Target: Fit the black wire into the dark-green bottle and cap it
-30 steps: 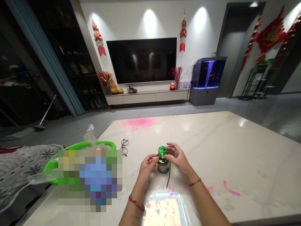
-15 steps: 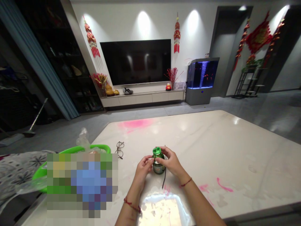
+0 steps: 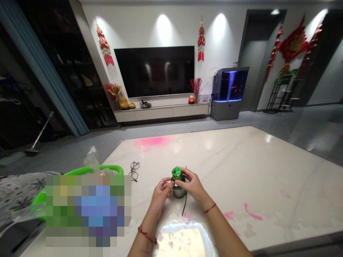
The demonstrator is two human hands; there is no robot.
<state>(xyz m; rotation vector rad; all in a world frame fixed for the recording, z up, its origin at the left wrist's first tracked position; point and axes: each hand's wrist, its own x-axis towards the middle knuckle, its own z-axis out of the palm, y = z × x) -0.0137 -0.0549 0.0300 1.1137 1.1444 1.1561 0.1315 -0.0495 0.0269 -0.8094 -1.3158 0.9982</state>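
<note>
Left hand [image 3: 160,190], right hand [image 3: 193,184] flank jar [image 3: 178,185]

home living room | wall television [image 3: 154,71] | fish tank [image 3: 229,89] | white table [image 3: 241,167]

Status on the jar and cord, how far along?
Done: green lid sits on the small jar, upright on the table. In hand: left hand and right hand pinch at its neck, by the black cord. Left: the cord's tail trails loose on the table; no knot visible.
</note>
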